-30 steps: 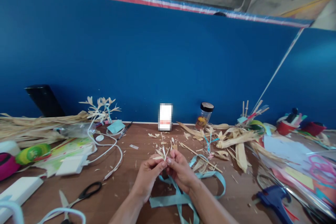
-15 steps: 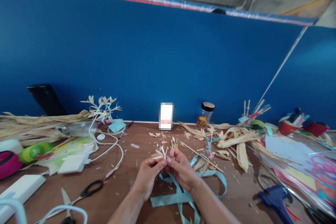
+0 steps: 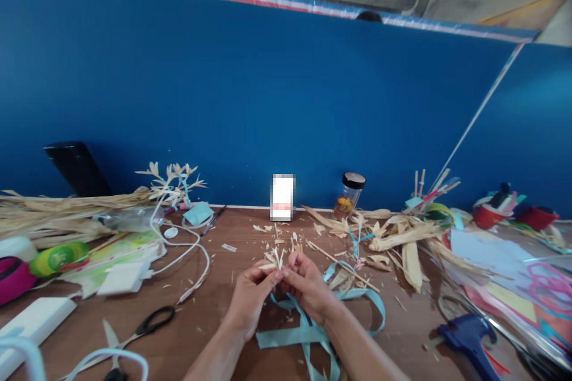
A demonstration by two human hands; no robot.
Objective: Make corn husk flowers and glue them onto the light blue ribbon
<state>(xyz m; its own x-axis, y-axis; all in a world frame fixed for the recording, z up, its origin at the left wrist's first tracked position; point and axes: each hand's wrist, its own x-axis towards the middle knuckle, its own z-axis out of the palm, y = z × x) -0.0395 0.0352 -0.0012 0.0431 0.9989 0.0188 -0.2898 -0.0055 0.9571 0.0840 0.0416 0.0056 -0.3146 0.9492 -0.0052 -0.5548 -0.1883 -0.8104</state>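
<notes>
A small flower of pale dried husk [image 3: 276,259] stands upright between my two hands, its narrow petals spread above the fingertips. My left hand [image 3: 255,292] pinches its base from one side. From the other side my right hand [image 3: 309,287] closes thumb and fingers at the same spot, which hides the stem. Light blue ribbon [image 3: 292,337] lies looped on the table beneath and beside my right wrist. Husk flowers with blue-wrapped stems [image 3: 356,237] lie beyond my right hand, near dried husk strips [image 3: 409,235].
Scissors [image 3: 143,330] and a white cable [image 3: 206,259] lie to the left. A blue glue gun [image 3: 467,336] is at the right. Toward the blue partition stand a lidded jar [image 3: 349,195], a phone with a blurred screen [image 3: 282,197] and a bunch of husk flowers [image 3: 174,181]. Husk scraps litter the brown table [image 3: 201,345].
Both hands stay almost in place around the husk flower. The flower is turned slightly and the fingertips have shifted a little at its base.
</notes>
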